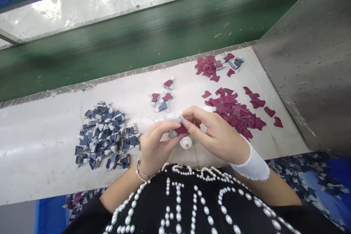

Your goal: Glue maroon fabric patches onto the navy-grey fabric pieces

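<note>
My left hand [155,145] and my right hand [212,133] meet over the near part of the white table. Between their fingertips is a small grey plastic part with a maroon face [181,130]; both thumbs press on it. Below it shows a round white knob-like piece [186,143]. Left of my left hand lies a heap of navy-and-grey plastic parts [102,137]. Beyond my right hand spreads a pile of loose maroon pieces [236,111]. A few grey parts, most with maroon faces [168,97], lie just past my fingers.
A second maroon pile [207,66] with some grey parts sits at the back right. Behind the white table [49,124] runs a green belt [131,49]. A metal panel [307,58] rises on the right. Bins of parts [298,172] are below the table edge on both sides.
</note>
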`<state>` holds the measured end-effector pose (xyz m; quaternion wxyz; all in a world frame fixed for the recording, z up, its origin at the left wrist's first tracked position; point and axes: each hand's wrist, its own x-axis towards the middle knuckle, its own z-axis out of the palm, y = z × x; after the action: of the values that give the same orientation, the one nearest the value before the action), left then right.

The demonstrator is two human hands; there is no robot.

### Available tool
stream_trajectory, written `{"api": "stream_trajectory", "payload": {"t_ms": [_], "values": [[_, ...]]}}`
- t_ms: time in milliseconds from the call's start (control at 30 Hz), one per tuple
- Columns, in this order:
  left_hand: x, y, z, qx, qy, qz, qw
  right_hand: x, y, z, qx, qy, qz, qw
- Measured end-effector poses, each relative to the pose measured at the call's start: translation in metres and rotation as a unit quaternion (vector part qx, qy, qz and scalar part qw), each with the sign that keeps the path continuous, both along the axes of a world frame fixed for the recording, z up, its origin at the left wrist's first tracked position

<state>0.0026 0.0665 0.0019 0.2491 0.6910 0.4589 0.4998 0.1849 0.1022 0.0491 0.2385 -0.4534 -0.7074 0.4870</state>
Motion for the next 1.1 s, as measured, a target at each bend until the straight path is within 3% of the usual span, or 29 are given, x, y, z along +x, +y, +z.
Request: {"api": "stream_trajectory", "payload": {"t_ms": [233, 367, 500, 667, 900, 1100], "values": [[0.006, -0.003, -0.006, -0.062, -0.104, 0.029, 0.992, -0.008, -0.004, -0.003, 0.047, 0.002, -0.006, 0.999], [0.009, -0.001, -0.003, -0.171, -0.178, -0.003, 0.969, -0.005, -0.002, -0.007, 0.073, -0.029, 0.017, 0.997], [0.007, 0.0, 0.003, -0.268, -0.134, -0.014, 0.954, -0.004, 0.0, -0.009, 0.144, -0.099, 0.039, 0.984], [0.002, 0.004, 0.015, -0.279, -0.04, -0.059, 0.958, -0.003, 0.001, -0.006, 0.197, -0.127, 0.068, 0.97], [-0.002, 0.003, 0.015, -0.369, -0.182, -0.091, 0.907, 0.003, 0.003, 0.0, 0.216, -0.066, 0.138, 0.964], [-0.004, 0.008, 0.019, -0.386, -0.092, -0.13, 0.909, 0.005, 0.004, -0.005, 0.186, -0.041, 0.143, 0.971]]}}
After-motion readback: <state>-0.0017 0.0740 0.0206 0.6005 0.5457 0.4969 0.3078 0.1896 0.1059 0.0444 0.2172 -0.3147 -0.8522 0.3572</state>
